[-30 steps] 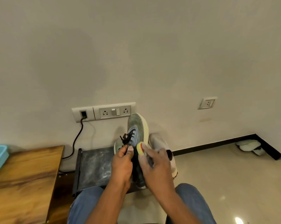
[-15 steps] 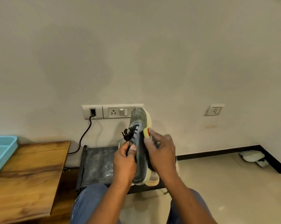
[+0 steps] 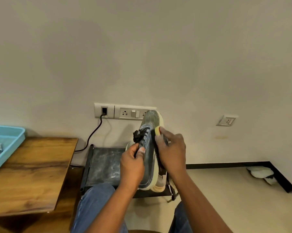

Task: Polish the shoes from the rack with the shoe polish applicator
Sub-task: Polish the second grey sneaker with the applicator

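the left hand (image 3: 132, 163) gripped a grey running shoe (image 3: 148, 148) by its laced side, holding it toe-up above the dark shoe rack (image 3: 104, 163). the right hand (image 3: 173, 152) clasped the yellow-tipped polish applicator (image 3: 157, 130) against the shoe's pale sole edge. a wooden table (image 3: 32, 174) stood left.

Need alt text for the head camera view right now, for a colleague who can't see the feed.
Seen from above, a seated person's left hand grips a grey sneaker held toe-up, while the right hand presses a yellow polish applicator against its side. Behind it stand a low dark shoe rack and a wall socket strip; a wooden table with a blue tray sits to the left.
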